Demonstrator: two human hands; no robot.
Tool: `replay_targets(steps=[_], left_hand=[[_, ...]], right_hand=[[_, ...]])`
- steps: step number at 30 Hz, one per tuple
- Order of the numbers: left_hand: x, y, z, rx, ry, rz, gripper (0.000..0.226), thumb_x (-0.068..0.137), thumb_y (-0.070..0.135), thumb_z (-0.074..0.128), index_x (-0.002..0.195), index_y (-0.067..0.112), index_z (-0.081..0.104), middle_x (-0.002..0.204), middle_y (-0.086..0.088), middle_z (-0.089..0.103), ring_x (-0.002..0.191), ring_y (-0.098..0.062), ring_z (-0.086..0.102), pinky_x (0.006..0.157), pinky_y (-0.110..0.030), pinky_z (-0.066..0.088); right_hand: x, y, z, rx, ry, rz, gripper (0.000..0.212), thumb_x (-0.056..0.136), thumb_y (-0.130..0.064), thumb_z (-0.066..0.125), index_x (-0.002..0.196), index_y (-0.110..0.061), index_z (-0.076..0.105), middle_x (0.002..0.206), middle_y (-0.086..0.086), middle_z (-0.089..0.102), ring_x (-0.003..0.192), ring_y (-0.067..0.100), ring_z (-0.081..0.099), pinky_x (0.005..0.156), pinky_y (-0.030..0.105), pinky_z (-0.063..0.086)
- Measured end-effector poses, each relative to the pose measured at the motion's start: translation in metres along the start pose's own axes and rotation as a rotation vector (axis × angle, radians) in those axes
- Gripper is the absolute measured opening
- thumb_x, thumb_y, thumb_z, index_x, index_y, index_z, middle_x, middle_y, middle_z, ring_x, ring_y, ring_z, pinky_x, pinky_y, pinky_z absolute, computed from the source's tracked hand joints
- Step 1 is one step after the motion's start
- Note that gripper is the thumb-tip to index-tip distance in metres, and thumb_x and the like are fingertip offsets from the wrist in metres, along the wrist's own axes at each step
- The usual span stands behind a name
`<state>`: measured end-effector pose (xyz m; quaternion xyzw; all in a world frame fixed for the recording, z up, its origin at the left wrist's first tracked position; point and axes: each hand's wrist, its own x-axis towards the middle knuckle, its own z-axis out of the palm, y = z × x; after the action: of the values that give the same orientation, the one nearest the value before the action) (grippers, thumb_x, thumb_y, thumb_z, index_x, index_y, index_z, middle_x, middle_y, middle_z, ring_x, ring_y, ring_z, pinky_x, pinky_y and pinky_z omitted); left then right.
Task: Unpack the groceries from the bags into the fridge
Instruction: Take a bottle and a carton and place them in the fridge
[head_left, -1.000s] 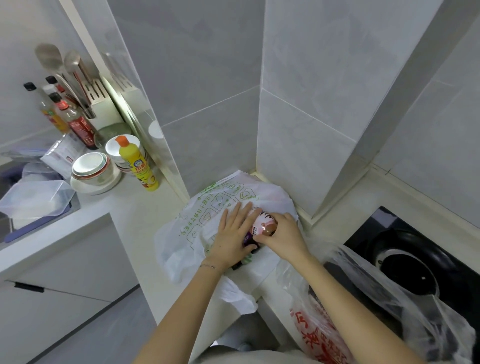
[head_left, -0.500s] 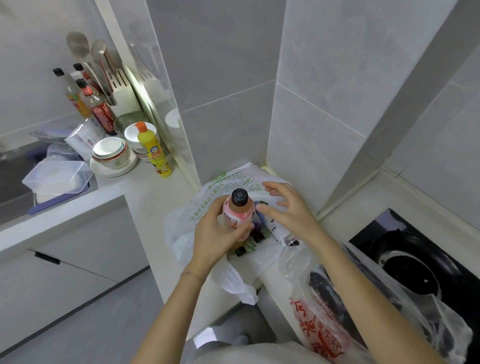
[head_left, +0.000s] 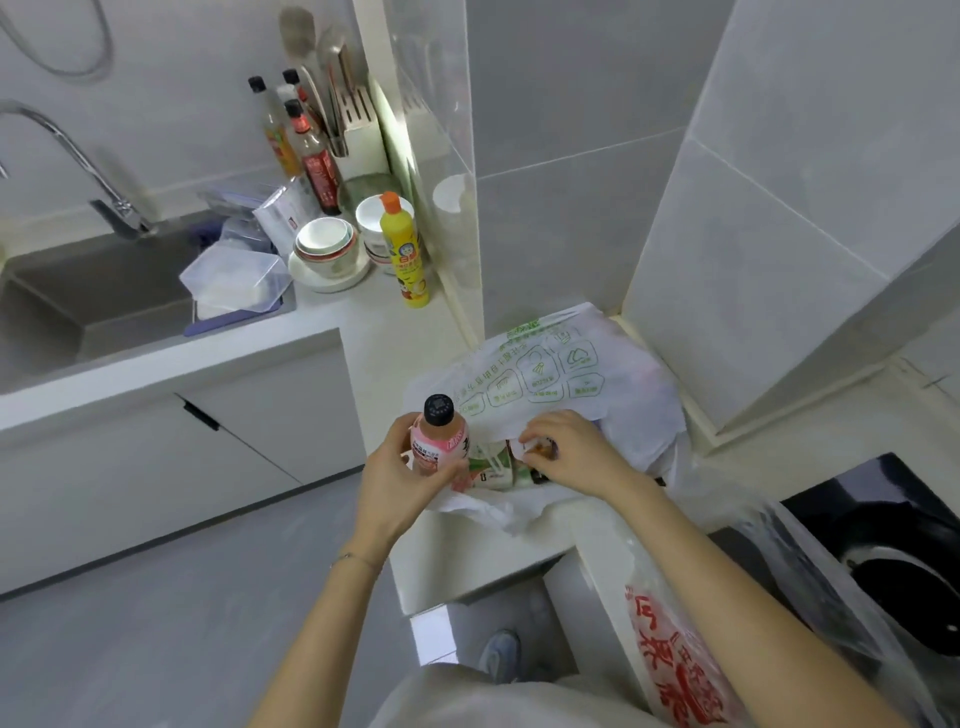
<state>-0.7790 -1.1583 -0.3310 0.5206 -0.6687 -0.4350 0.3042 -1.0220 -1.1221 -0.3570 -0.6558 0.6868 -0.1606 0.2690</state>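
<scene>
**A:** Head view first: what's the left hand (head_left: 400, 478) doing?

**B:** It grips a pink bottle (head_left: 439, 441), a smooth cylinder with a glossy label and a black cap. The bottle is upright at the mouth of the crinkled white bag (head_left: 571, 374) on the pale counter (head_left: 384, 332).

**A:** And the right hand (head_left: 571, 452)?

**B:** Its fingers curl around a small round-topped item (head_left: 537, 448) inside that bag. It's mostly covered, so I can't tell what it is. The filmy clear bag (head_left: 675, 670) with red print is cut off below.
</scene>
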Motion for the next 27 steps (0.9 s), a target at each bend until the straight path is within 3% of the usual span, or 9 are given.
replay_targets(steps=[7,11,15,21,27], left_hand=[[-0.005,-0.014,0.011,-0.069,0.074,-0.038,0.058,0.068,0.019,0.087,0.117,0.030,0.057,0.106,0.021,0.066,0.097,0.004,0.062,0.078,-0.011,0.047],[0.000,-0.019,0.013,-0.164,0.116,-0.087,0.052,0.073,0.011,0.084,0.116,0.022,0.058,0.107,0.010,0.067,0.093,0.002,0.062,0.075,-0.009,0.047],[0.003,-0.028,0.016,-0.220,0.100,-0.114,0.052,0.073,0.008,0.083,0.117,0.020,0.058,0.109,0.005,0.067,0.096,0.000,0.063,0.076,-0.012,0.049],[0.004,-0.045,0.017,-0.186,0.035,-0.105,0.055,0.071,0.014,0.085,0.117,0.024,0.057,0.108,0.017,0.065,0.102,-0.004,0.062,0.084,-0.022,0.052],[0.010,-0.051,0.012,-0.184,-0.047,-0.086,0.056,0.069,0.018,0.087,0.112,0.024,0.052,0.102,0.017,0.063,0.098,-0.006,0.062,0.085,-0.027,0.053]], right_hand=[[0.006,-0.004,0.030,-0.111,0.006,0.050,0.041,0.089,-0.034,0.063,0.127,-0.018,0.059,0.130,-0.001,0.054,0.124,0.022,0.040,0.102,0.030,0.030],[0.005,-0.003,0.049,-0.105,-0.061,0.137,0.064,0.088,-0.046,0.062,0.144,-0.023,0.040,0.155,-0.001,0.028,0.142,0.020,0.020,0.115,0.035,0.016],[0.013,-0.009,0.069,-0.143,-0.002,0.218,0.067,0.085,-0.052,0.062,0.139,-0.017,0.043,0.160,-0.001,0.017,0.147,0.022,0.009,0.118,0.038,0.010],[0.019,-0.019,0.095,-0.229,0.038,0.318,0.066,0.084,-0.060,0.058,0.128,-0.011,0.054,0.162,0.000,0.002,0.149,0.022,-0.003,0.119,0.040,0.004],[0.023,-0.029,0.109,-0.285,0.100,0.404,0.075,0.084,-0.058,0.058,0.135,-0.004,0.048,0.162,0.001,0.002,0.149,0.025,-0.005,0.120,0.043,0.007]])
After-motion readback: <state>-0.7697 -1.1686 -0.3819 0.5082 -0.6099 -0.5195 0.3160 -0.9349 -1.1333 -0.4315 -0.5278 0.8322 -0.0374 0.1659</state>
